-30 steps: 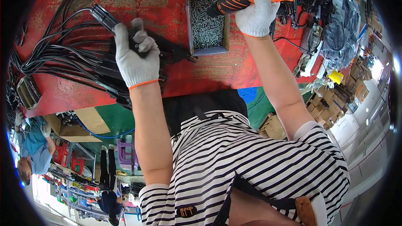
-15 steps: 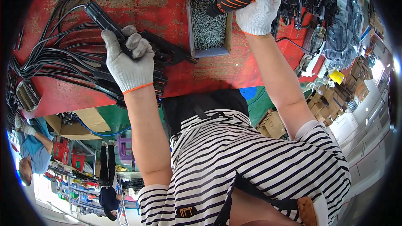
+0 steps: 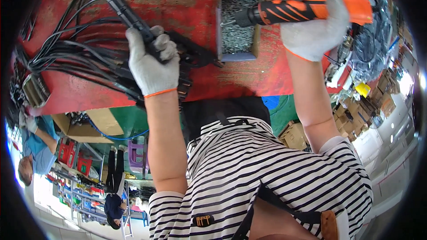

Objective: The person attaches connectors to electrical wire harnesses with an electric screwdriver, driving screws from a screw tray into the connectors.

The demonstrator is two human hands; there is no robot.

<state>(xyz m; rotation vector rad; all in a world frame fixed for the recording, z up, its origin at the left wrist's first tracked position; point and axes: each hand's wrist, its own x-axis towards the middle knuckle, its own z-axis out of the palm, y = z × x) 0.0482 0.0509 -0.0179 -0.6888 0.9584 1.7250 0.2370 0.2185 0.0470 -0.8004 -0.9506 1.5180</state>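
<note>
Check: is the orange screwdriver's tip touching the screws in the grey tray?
Cannot tell. In the head view the electric screwdriver tip overlaps the tray of screws, but height above them is unclear.

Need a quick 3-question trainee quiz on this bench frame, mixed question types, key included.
1. True or false: the right hand holds an orange and black power screwdriver.
2. What fills the grey tray? A) silver screws B) red caps C) coins
3. Fill in: the left hand grips a black ___ with a cable running from it.

Key: 1 true; 2 A; 3 connector, above the red table.
</note>
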